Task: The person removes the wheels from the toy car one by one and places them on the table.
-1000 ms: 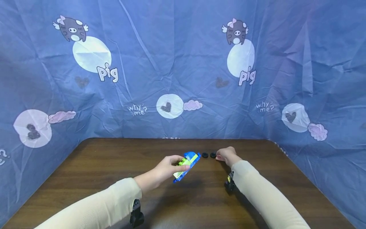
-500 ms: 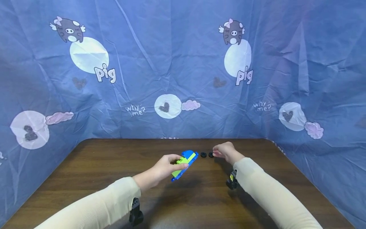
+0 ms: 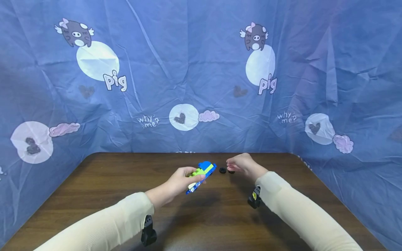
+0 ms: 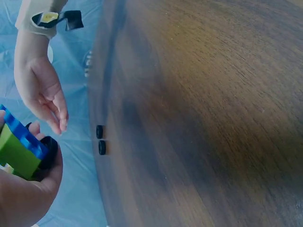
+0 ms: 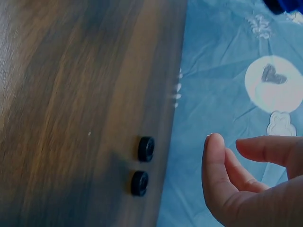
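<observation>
"What does the view from your head show?"

"Both my hands above a brown wooden tabletop (image 3: 125, 174), backed by a blue printed cloth (image 3: 185, 73). My left hand (image 3: 177, 183) holds a blue and lime-green brick toy (image 3: 207, 169) between thumb and fingers. To the toy's right, a black wheel (image 3: 222, 170) and a second black wheel (image 3: 231, 172) lie side by side on the wood. My right hand (image 3: 246, 165) partly hides the second one."

"Which way does the toy point?"

"Its long axis runs aslant: one narrow blue end is low on the left, closer to me, and the other end, by a rounded blue part, points away and to the right, toward the wheels. It sits in the grasp of my left hand."

"And the left wrist view?"

"It reveals a black round part (image 4: 49, 151) at one end of the toy, against my left hand, which the head view hides. Here the toy slants from upper left to lower right, cut off by the left edge. The inner side of my right hand shows too, apart from both wheels."

"The right wrist view?"

"The thumb and fingers of my right hand curve toward each other, a narrow gap between them, holding nothing. Both wheels appear whole. Only a blue bit of the toy enters the top right corner, well apart from that hand; I cannot tell its direction from there."
</observation>
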Demonstrator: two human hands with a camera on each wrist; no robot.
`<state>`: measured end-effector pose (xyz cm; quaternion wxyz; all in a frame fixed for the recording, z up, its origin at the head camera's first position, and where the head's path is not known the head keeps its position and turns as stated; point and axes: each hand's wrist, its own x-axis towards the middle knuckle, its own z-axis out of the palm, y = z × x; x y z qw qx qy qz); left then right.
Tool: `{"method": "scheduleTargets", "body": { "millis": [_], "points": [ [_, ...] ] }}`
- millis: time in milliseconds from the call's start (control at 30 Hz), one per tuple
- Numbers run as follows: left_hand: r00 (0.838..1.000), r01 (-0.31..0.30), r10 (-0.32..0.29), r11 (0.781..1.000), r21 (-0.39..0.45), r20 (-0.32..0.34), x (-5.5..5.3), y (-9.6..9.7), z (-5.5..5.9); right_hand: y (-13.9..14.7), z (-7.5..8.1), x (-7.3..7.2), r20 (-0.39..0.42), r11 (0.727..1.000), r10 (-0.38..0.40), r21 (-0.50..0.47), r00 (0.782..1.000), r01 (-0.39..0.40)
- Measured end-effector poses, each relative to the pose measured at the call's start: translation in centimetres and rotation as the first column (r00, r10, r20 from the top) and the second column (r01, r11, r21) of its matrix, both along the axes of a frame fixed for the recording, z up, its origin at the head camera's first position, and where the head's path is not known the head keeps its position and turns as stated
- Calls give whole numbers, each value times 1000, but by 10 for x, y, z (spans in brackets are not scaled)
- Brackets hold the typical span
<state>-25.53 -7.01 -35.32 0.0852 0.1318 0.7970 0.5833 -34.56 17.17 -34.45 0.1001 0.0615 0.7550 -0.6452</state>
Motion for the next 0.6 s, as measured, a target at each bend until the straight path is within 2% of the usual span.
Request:
{"method": "scheduleTargets", "body": {
  "millis": [200, 433, 600],
  "points": [
    [996, -85, 84, 996, -39, -21, 0, 0, 0, -8, 11, 8, -6, 995, 94, 34, 996, -94],
    [991, -119, 120, 993, 25, -63, -3, -2, 0, -16, 21, 22, -73, 983, 182, -1, 981, -183],
    [986, -149, 151, 988, 32, -66, -5, -5, -1, -21, 23, 27, -88, 975, 221, -16, 971, -223]
  ]
}}
